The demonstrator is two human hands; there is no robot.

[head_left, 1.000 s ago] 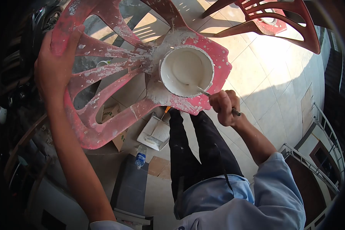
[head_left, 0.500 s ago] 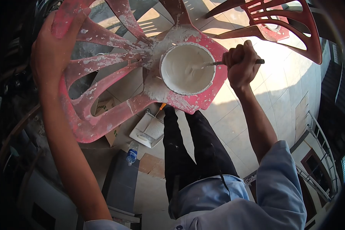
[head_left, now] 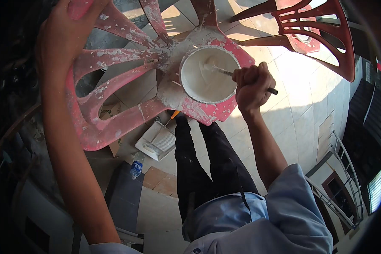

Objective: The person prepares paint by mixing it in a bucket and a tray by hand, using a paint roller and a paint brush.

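Observation:
A red plastic chair (head_left: 110, 56), spattered with dried white paint, spreads across the upper middle. On its seat stands an open round bucket (head_left: 182, 82) of creamy white paint (head_left: 202, 82). My right hand (head_left: 254, 86) is wrapped in a fist around a thin stirring stick (head_left: 223, 71). The stick's coated far end dips into the paint, and its dark near end sticks out past my fist. At upper left, my left hand (head_left: 65, 36) is closed around the top edge of the chair's backrest.
A second red chair (head_left: 321, 29) with a white container (head_left: 302, 37) on its seat stands at upper right. On the tiled floor lie a white paint tray (head_left: 150, 146), an orange-handled tool (head_left: 175, 114) and a plastic bottle (head_left: 136, 166). A cardboard box (head_left: 114, 146) is behind the backrest.
My right hand has moved left and down, nearer the bucket. The stick now slants, its tip shifted toward the bucket's upper middle. My left hand still holds the backrest; the view has shifted slightly.

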